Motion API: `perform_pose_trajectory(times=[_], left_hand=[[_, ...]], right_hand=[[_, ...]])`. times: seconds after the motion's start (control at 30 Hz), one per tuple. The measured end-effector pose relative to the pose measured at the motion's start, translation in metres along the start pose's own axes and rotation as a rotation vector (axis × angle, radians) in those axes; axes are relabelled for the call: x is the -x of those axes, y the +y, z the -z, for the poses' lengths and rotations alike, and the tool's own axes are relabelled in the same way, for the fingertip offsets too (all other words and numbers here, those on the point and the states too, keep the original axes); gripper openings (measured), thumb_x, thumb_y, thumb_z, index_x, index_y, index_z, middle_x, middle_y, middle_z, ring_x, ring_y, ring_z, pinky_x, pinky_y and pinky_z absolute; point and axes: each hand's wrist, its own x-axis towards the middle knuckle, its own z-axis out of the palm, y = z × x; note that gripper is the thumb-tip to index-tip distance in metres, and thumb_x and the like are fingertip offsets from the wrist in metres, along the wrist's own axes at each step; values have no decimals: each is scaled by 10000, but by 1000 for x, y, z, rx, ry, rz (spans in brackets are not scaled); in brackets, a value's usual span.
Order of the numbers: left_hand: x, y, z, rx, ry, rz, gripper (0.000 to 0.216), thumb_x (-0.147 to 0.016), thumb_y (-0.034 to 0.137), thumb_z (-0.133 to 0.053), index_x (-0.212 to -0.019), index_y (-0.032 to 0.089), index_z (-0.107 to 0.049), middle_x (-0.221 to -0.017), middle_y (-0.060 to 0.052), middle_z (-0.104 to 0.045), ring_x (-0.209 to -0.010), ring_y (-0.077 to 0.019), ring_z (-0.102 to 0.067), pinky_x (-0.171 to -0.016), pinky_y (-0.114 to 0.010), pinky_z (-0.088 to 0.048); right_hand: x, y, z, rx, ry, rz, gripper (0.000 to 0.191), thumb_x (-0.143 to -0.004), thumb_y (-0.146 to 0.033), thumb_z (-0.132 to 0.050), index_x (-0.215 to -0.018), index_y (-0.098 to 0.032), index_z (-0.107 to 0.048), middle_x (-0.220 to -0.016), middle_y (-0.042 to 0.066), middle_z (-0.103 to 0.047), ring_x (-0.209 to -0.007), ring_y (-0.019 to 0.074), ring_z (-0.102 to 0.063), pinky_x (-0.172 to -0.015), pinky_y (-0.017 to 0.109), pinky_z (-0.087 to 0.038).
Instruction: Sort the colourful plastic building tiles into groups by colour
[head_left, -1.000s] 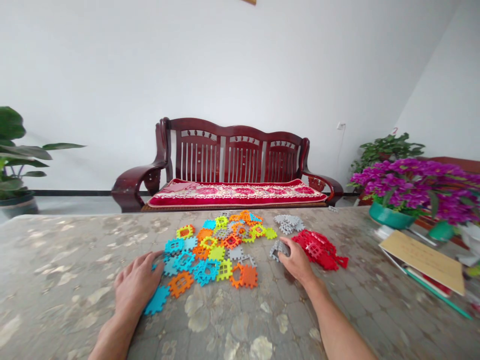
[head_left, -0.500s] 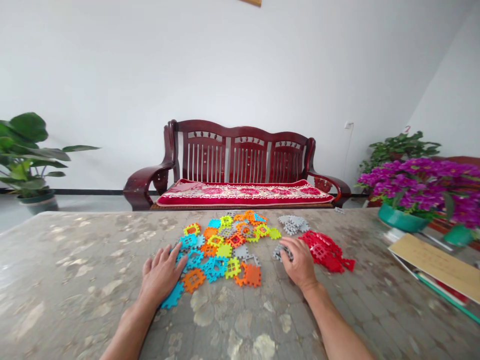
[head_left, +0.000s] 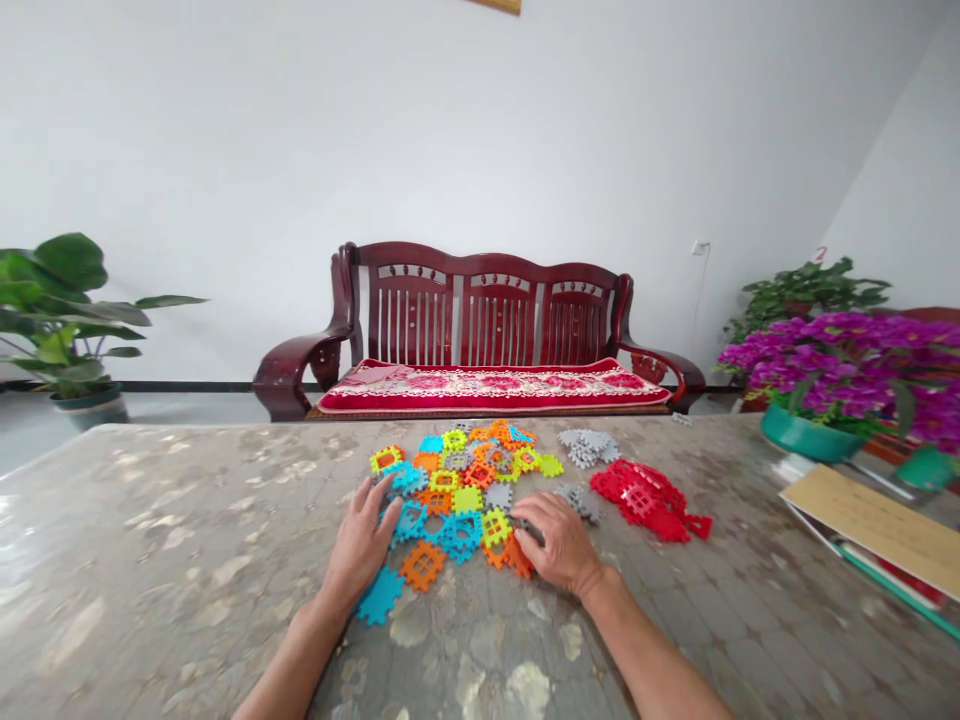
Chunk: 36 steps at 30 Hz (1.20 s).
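Note:
A loose pile of notched plastic building tiles (head_left: 467, 500) in blue, orange, yellow-green and grey lies on the table between my hands. My left hand (head_left: 358, 550) rests along the pile's left side, fingers spread over the blue tiles (head_left: 409, 522). A solid blue tile (head_left: 380, 596) lies just beside its wrist. My right hand (head_left: 559, 545) is at the pile's right edge, its fingers and thumb curled round a dark grey tile (head_left: 533, 526) that is mostly hidden. Orange tiles (head_left: 517, 558) and a yellow-green window tile (head_left: 495, 527) lie against that hand.
Grey tiles lie in two groups, one farther back (head_left: 589, 447) and one behind my right hand (head_left: 583, 502). Red tiles (head_left: 645, 500) are heaped to the right. Purple flowers in a green pot (head_left: 810, 435) and a brown folder (head_left: 874, 510) stand at the table's right side.
My right hand has moved left from the small grey group to the mixed pile. My left hand has shifted right, and the front left tiles have slid right with it.

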Motion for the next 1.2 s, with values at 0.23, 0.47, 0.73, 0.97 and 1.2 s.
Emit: perform_pose_trajectory(times=[0.23, 0.47, 0.73, 0.97, 1.2], left_hand=[[-8, -19, 22, 18, 122, 152, 482, -908, 346, -362, -1304, 185, -584, -1350, -125, -578, -1268, -244, -532, -1059, -379, -434], [-4, -8, 37, -174, -73, 137, 448, -886, 327, -392, -1249, 234, -638, -1271, -93, -661, -1203, -296, -573, -1040, -449, -411], [-3, -5, 38, -238, -106, 117, 471, -896, 347, -360, -1287, 255, -605, -1323, -79, -631, -1227, -293, -548, -1046, -437, -388], [-3, -11, 33, -235, -69, 94, 461, -895, 355, -372, -1277, 256, -612, -1307, -88, -642, -1215, -292, -552, -1034, -442, -385], [0, -7, 34, -208, -55, 100, 440, -886, 338, -406, -1262, 269, -623, -1272, -75, -661, -1207, -280, -551, -1040, -432, -372]], right_hand=[[-1, -4, 0, -1, -7, -1, 254, -828, -192, -587, -1075, -225, -637, -1065, 64, -682, -999, 212, -589, -920, 386, -452], [-8, -23, -5, 17, -51, 30, 362, -836, -256, -609, -1197, -229, -607, -1206, 79, -646, -1110, 228, -549, -1007, 419, -415], [-15, -52, -18, 107, -257, 79, 475, -915, -482, -537, -1331, -254, -541, -1458, 73, -487, -1365, 248, -343, -1146, 452, -264], [-6, -46, -21, 77, -203, 125, 207, -833, -280, -661, -1039, -267, -661, -1261, 9, -645, -1275, 207, -462, -1137, 426, -295], [-3, -43, -26, 72, -111, 161, 125, -858, -215, -643, -976, -224, -607, -1281, 72, -637, -1261, 228, -510, -1087, 467, -391]])
